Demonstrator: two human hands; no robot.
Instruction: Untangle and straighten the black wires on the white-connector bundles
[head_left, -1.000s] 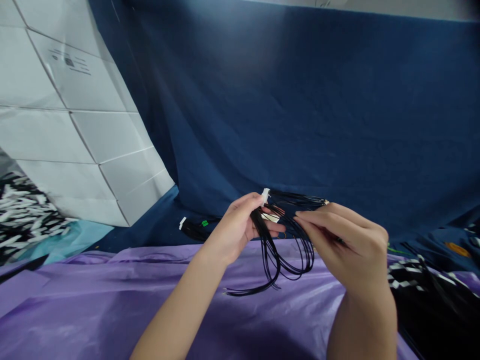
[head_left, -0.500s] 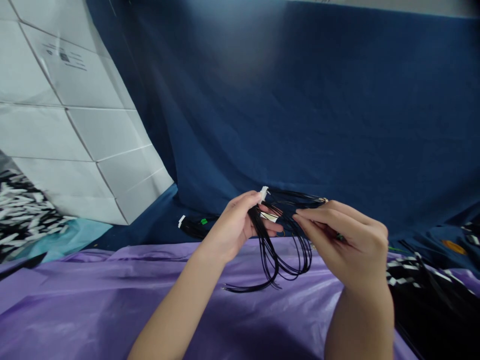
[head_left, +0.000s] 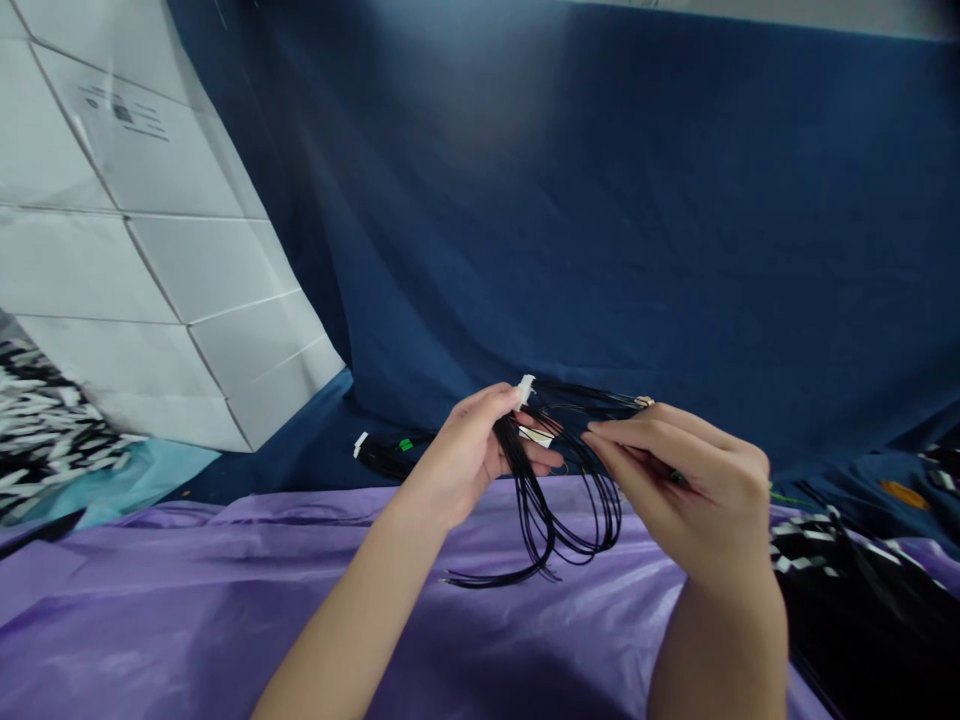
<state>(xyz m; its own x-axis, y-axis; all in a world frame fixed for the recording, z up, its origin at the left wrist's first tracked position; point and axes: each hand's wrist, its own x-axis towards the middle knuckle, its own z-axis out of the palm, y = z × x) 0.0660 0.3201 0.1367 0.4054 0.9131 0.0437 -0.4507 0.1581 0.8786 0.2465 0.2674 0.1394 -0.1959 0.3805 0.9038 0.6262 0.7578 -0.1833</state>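
Note:
My left hand [head_left: 469, 455] is closed round a small white connector [head_left: 525, 388] with a bundle of thin black wires [head_left: 559, 515] hanging from it in a loop over the purple sheet [head_left: 187, 600]. My right hand [head_left: 686, 485] is just to the right, its fingers pinched on some of those wires near the connector. The loose wire ends trail down to the left, above the sheet.
A second black wire set with a white plug [head_left: 386, 452] lies behind on the dark blue cloth [head_left: 600, 220]. White cardboard boxes [head_left: 135, 250] are stacked at the left. More black-and-white wire heaps lie at the far left [head_left: 45, 430] and the right [head_left: 847, 570].
Both hands and the wire bundle have stayed almost in place; the view has shifted only slightly.

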